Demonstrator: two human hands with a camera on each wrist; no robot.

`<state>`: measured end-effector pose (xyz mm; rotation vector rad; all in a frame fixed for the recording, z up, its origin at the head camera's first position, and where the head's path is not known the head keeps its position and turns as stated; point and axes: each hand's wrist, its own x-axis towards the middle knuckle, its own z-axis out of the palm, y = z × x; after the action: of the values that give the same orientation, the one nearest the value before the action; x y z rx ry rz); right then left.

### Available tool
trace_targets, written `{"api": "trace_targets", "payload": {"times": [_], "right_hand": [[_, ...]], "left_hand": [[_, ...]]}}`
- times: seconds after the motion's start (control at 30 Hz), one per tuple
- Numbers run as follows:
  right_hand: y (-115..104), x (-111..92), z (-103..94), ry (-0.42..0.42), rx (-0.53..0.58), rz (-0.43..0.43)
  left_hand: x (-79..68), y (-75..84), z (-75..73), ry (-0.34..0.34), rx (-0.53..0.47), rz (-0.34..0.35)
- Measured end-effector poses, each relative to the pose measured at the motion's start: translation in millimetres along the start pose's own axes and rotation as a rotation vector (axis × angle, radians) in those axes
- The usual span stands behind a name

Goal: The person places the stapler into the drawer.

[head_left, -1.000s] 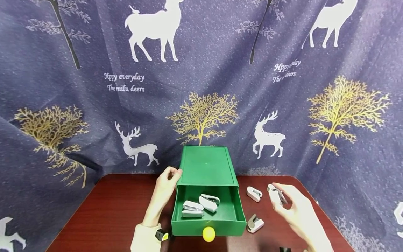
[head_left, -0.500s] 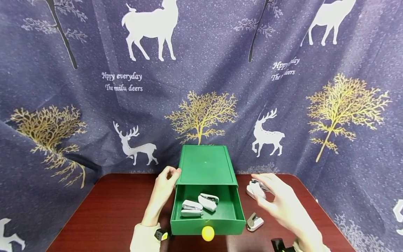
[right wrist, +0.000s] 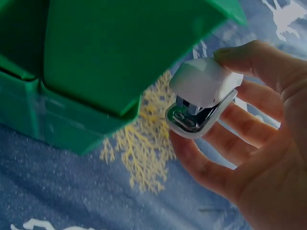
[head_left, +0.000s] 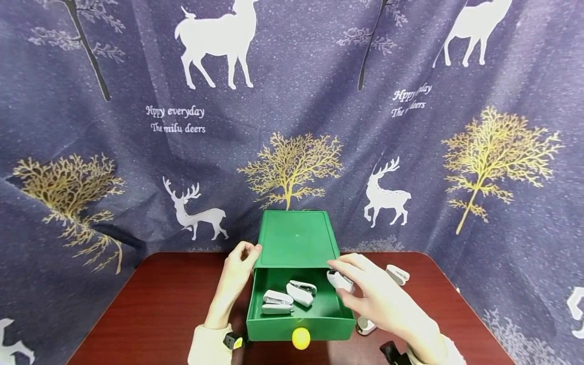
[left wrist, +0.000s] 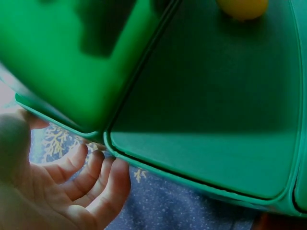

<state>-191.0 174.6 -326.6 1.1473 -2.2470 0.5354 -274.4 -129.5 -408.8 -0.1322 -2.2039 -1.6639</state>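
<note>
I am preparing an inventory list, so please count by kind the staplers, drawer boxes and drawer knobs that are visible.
White mini staplers: 5 (2 in the drawer, 1 held by the right hand, 2 on the table)
Green drawer box: 1
Round yellow drawer knob: 1
Total: 7 visible; the hand could hide more.
</note>
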Motion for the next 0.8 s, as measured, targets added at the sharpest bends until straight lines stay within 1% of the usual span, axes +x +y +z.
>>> {"api": "trace_targets", "payload": {"times": [0.2,0.37,0.43,0.5,0.6,0.73,0.8], "right_hand": [[-2.1,9.2,10.9,-0.114,0.047,-0.064],[-2.5,14.5,15.5,-0.254,0.062,-0.048],[-2.7,17.8,16.4,-0.302,0.060,-0.057],[-2.7,21.9,17.1,-0.337,0.055,-0.086],[-1.8,29.4,19.2,-0.398,0.099,-0.109],[2.8,37.2,24.0,-0.494,0.167,-0.105],[5.4,39.1,25.7,-0.527,0.186,-0.111]], "left_hand": [[0.7,-1.9,-0.7,0.000,0.014,0.000],[0.9,-2.8,0.1,-0.009,0.017,-0.004],[0.9,-2.8,0.3,-0.008,0.015,-0.002],[1.0,-2.5,0.4,-0.006,0.015,0.001],[1.3,-2.3,0.5,-0.002,0.014,0.006],[0.9,-2.2,0.3,0.002,0.016,0.006],[0.5,-2.3,0.3,-0.002,0.018,0.002]]}}
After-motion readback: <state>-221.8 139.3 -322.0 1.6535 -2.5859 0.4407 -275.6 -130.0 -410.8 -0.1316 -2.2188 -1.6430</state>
